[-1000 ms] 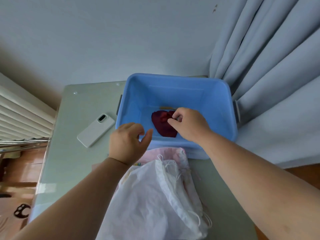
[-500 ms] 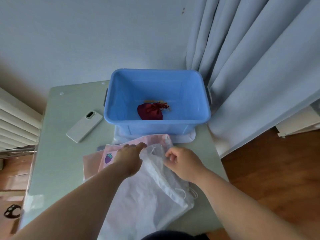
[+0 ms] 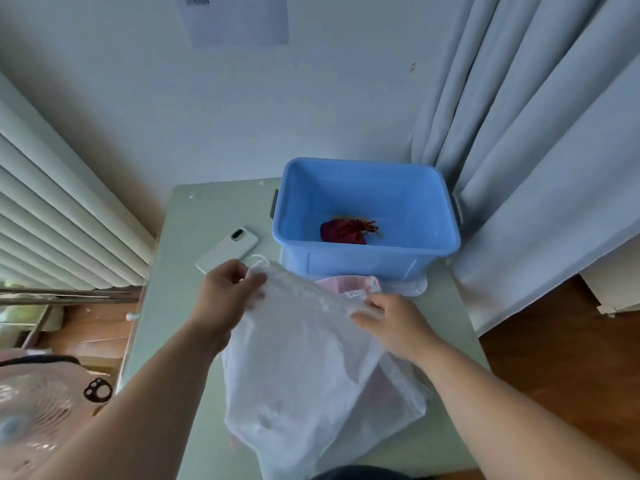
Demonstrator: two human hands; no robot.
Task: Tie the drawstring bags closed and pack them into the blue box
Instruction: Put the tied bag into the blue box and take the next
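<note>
A blue box (image 3: 367,263) stands at the far right of the table, with a tied dark red drawstring bag (image 3: 343,232) lying on its floor. In front of it I hold up a large white drawstring bag (image 3: 311,368) by its top edge. My left hand (image 3: 228,296) pinches the left corner of the opening, where a white cord loop sticks out. My right hand (image 3: 388,323) grips the right end of the same edge. A pink bag (image 3: 349,284) lies beneath the white one, mostly hidden.
A white phone (image 3: 227,250) lies face down on the pale green table (image 3: 166,306), left of the box. Grey curtains (image 3: 536,150) hang close on the right and a radiator (image 3: 52,220) stands at the left. A pink fan (image 3: 38,410) sits low at the left.
My right hand left the red bag in the box and came back to the table. Both hands took the white bag's top edge and lifted it, spreading apart. My head has tilted up.
</note>
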